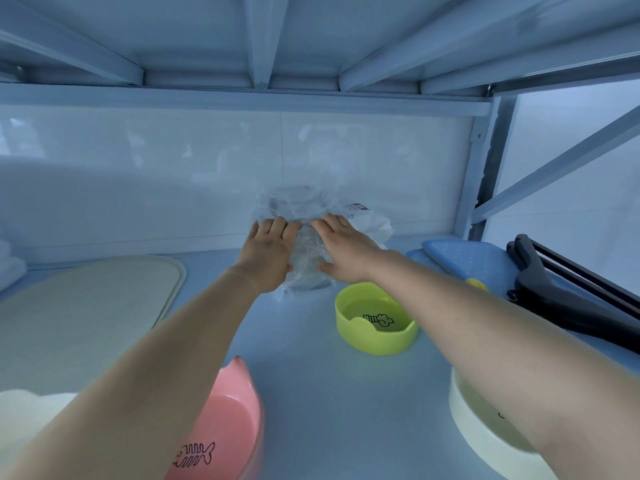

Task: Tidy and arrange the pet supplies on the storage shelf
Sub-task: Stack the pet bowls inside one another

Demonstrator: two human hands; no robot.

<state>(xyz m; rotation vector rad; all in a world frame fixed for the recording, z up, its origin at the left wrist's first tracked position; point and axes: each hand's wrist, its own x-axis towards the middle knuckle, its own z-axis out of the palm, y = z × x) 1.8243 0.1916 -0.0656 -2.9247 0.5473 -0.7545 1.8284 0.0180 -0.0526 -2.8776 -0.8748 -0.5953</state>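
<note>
Can't tell bag (294,202) contents through plastic between left hand (268,252) and right hand (346,252). Its label (355,207) past right hand unreadable. Part of white bowl (478,438) hidden under right forearm (502,323). Also pink bowl (228,417) blurred, cropped.

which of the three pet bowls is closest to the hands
The lime-green round plastic bowl, just on the near side of the right hand, which grips the clear plastic bag. The pink bowl and the cream bowl sit further back, toward the camera.
</note>
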